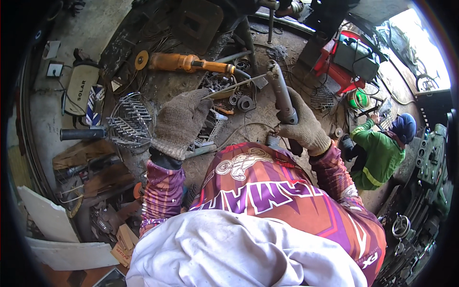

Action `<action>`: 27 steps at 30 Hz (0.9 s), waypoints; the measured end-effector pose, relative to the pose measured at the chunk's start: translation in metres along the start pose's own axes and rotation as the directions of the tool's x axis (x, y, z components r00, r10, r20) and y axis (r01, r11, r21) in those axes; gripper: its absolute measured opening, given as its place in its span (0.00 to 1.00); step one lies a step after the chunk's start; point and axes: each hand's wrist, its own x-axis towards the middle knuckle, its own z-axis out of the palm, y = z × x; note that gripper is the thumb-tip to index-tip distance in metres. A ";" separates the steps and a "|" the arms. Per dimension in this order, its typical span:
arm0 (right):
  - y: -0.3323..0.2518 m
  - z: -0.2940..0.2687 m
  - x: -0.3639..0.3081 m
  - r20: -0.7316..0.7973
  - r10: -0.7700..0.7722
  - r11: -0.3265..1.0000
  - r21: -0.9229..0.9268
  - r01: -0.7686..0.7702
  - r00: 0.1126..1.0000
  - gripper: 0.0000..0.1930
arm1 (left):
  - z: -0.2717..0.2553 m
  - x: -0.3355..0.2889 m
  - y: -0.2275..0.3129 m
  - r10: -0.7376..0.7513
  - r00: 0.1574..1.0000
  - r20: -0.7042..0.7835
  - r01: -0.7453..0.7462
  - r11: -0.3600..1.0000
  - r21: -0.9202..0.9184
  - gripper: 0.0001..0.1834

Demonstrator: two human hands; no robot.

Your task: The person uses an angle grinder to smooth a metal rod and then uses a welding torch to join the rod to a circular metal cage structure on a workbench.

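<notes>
Both my hands wear grey-brown knit gloves. My left hand [180, 122] is closed on a thin metal rod [234, 87], which slants up to the right. Its far end meets or lies just in front of the upper part of a grey metal shaft [282, 93]; I cannot tell whether they touch. That shaft stands tilted in my right hand [303, 125], whose fingers wrap round its lower part and are partly hidden. Beyond my hands, an orange angle grinder [184, 63] with a tan disc lies on a dark surface. A plastic crate [205, 136] of metal parts sits between my arms.
A wire basket [130, 119] and a dark tube [82, 134] are at left. Loose rings [245, 103] lie ahead. At right, a person in green [380, 155] crouches beside a green helmet [357, 99]. A red-framed machine [339, 62] and a lathe-like machine [420, 191] stand there.
</notes>
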 end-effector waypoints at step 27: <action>0.009 0.029 0.000 0.013 0.028 0.960 0.279 -0.031 1.000 0.48 | -0.008 0.002 -0.004 -0.397 0.888 0.233 0.399 0.413 -0.819 0.14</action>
